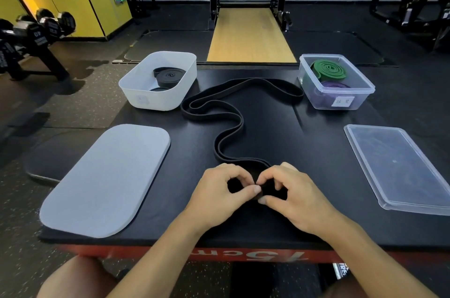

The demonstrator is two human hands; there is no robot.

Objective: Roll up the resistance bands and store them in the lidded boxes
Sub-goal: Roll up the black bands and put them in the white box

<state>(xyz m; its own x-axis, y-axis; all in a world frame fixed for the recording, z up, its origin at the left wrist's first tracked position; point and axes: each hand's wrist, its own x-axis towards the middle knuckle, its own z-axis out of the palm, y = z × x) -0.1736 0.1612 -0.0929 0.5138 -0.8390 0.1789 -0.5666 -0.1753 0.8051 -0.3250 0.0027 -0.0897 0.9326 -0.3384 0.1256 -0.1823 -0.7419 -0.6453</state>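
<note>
Black band [241, 120]: near end is pinched at the front-centre of the table [304, 141], and all the slack lies ahead of the fingers, away from the person. Its long axis runs roughly front-to-back but is not straight. It leaves the hands, kinks left, swings right, doubles back left near the white box [136, 93], then arcs across to end just beside the clear box [323, 102]. The two strands lie side by side on the flat most of the way. Left hand [219, 190] and right hand [294, 195] sit symmetric on the end, neither nearer. Thumb and curled fingertips [255, 189] of each hand clamp the band end between them, thumbs nearly touching. Can't tell how many turns are wound, since it's black on black and under the fingers. My read is that the coil is barely started. The roll axis should be left-right, so the coil walks forward along the band or the slack gets drawn in. The bends mean the feed comes in off-line, with a risk of the coil coning unless the strands are kept stacked. The white box already holds a black roll [169, 76], and the clear box holds a green roll [328, 70] and a purple roll [334, 87]. The likely destination is the white box, far-left, on the left hand's side. Both boxes are open: white lid [107, 180] is flat at near-left, clear lid [399, 166] flat at near-right.
</note>
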